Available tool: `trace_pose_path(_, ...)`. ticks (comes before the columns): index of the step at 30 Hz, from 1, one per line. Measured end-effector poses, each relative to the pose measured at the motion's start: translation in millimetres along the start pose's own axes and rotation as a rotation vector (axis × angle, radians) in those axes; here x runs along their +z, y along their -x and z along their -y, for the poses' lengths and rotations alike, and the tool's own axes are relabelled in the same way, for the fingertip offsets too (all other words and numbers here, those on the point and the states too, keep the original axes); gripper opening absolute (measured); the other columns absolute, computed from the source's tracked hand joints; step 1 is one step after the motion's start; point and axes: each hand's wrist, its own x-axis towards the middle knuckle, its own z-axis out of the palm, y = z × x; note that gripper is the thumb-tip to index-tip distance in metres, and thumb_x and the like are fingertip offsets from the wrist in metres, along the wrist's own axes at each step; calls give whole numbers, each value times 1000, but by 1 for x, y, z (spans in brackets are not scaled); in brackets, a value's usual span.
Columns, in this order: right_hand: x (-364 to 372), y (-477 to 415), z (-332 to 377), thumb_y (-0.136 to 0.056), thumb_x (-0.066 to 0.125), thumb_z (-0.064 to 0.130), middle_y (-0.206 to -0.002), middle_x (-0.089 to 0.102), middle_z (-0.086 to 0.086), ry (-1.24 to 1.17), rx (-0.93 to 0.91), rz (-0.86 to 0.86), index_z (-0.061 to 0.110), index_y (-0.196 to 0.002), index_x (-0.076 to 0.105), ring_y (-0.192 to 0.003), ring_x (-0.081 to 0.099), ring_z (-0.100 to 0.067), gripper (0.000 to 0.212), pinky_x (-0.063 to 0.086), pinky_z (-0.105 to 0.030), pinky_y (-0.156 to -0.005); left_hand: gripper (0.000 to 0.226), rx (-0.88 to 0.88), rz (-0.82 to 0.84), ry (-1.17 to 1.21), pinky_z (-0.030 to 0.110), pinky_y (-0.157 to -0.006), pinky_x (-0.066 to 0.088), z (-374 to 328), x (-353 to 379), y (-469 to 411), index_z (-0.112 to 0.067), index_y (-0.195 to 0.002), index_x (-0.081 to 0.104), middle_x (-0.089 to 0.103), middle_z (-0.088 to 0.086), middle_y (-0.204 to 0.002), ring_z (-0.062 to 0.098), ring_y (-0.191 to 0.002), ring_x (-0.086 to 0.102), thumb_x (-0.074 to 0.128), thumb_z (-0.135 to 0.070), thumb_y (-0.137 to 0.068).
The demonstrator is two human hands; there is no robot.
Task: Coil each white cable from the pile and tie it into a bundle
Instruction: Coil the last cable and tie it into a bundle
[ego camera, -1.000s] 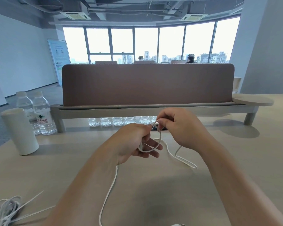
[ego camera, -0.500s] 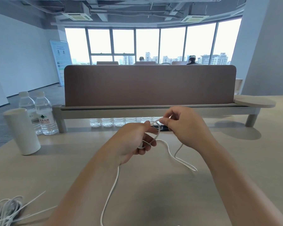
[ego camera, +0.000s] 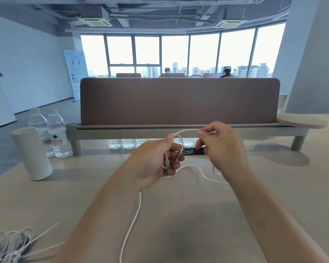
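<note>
Two bare hands are held up over the pale wooden surface (ego camera: pixel 84 196), near its middle, with one thin white cable (ego camera: pixel 186 130) stretched between them. A small loop of that cable is gripped in the left hand (ego camera: pixel 156 160): the strand is pinched under the thumb tip, curves down in front of the curled fingers and is gathered at the lower fingers, where a short thicker section is seen. From the thumb a short arc of cable is carried rightward to the right hand (ego camera: pixel 222 147), where it is pinched between thumb and forefinger, the other fingers being loosely curled beneath. A further run of the same cable is laid on the surface from under the left hand toward the right wrist, and a long tail is dropped from below the left palm toward the near edge, where it is cut off by the frame. A tangled pile of white cables (ego camera: pixel 8 243) is seen at the near left corner, well apart from both hands. At the far left a matte white cylindrical container (ego camera: pixel 31 152) is stood upright, with two clear plastic water bottles (ego camera: pixel 57 133) just behind it. A long brown divider panel (ego camera: pixel 179 101) is mounted on a grey raised shelf (ego camera: pixel 122 132) across the far side; beneath it a row of small clear bottles (ego camera: pixel 129 144) and a flat dark object (ego camera: pixel 196 151) are partly hidden by the hands.
</note>
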Motion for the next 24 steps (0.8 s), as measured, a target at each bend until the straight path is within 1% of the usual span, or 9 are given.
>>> trace_pose_path(4,1,1,0,-95,61,21,-62,69,4,49,4,-73,20,-79,62,-42,47,-1,16,34,-13,-45,42,-29,71,-47,33,-61,39,0,5,3,4,-112,64,71,24,-88,27,-65,52,42,-32,-107)
trace_pose_path(8,3,2,0,-95,60,23,-62,68,3,101,18,-78,21,-78,62,-42,46,-2,17,32,-16,-44,36,-21,87,6,32,-59,37,-2,5,3,4,-105,65,66,26,-86,27,-63,50,39,-22,-100)
trace_pose_path(11,6,3,0,-94,58,20,-63,67,5,92,20,-78,24,-78,67,-47,48,-3,19,37,-22,-51,37,-2,78,40,32,-60,43,0,3,2,5,-111,64,67,24,-89,27,-66,55,39,-22,-104)
trace_pose_path(13,6,2,1,-95,53,15,-66,66,8,44,30,-58,28,-86,73,-51,50,-4,25,41,-21,-53,37,6,56,66,32,-63,48,0,2,1,4,-116,64,69,23,-93,28,-70,61,39,-22,-106)
trace_pose_path(15,6,2,3,-96,50,11,-69,66,8,-31,53,-1,31,-102,75,-54,55,-6,33,48,-22,-57,38,12,36,111,33,-67,54,0,1,0,3,-120,63,71,24,-100,30,-74,65,38,-22,-107)
trace_pose_path(17,5,3,4,-99,46,9,-69,66,1,-107,64,85,29,-115,71,-56,61,-11,36,56,-25,-59,37,27,20,153,37,-74,57,1,0,-1,3,-121,63,72,27,-105,32,-78,67,37,-20,-108)
trace_pose_path(19,6,6,6,-102,45,10,-68,66,-1,-107,52,145,29,-120,66,-54,60,-14,34,55,-25,-56,36,48,-3,176,40,-79,57,1,-1,-1,4,-121,61,73,28,-105,35,-82,69,35,-17,-108)
trace_pose_path(22,9,9,7,-103,46,15,-67,70,2,63,-18,140,23,-107,55,-48,56,-13,12,49,-29,-56,36,72,-40,209,41,-80,55,0,0,-1,5,-124,59,73,25,-108,37,-86,70,33,-16,-108)
trace_pose_path(24,12,11,8,-101,48,16,-67,70,1,121,-37,110,20,-96,52,-47,57,-12,7,50,-33,-59,37,82,-54,242,42,-83,52,-1,1,0,5,-124,59,74,21,-109,39,-90,72,33,-15,-108)
